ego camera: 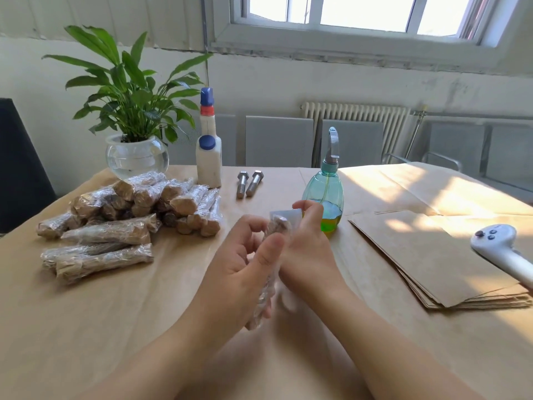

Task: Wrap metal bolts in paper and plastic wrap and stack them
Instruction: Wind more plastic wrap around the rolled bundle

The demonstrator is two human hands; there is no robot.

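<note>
Gripping half-wrapped bolt [273, 255] with both hands [239, 264] [310, 249] together; loose film could bunch, paper slipping off near table [144, 327] centre.

head: worn high, faces forward and down | close over table [115, 327] | far wall, window [360, 13] beyond

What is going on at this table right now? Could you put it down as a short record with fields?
activity: wrapping a bolt in plastic wrap
left hand: holds the wrapped bolt
right hand: fingers pinch the loose wrap at the bolt's top
finished: pile of wrapped bolts, far left
waiting: two bare bolts, far centre
supplies: stack of brown paper sheets, right
nearby: spray bottle, white bottle, potted plant
</note>
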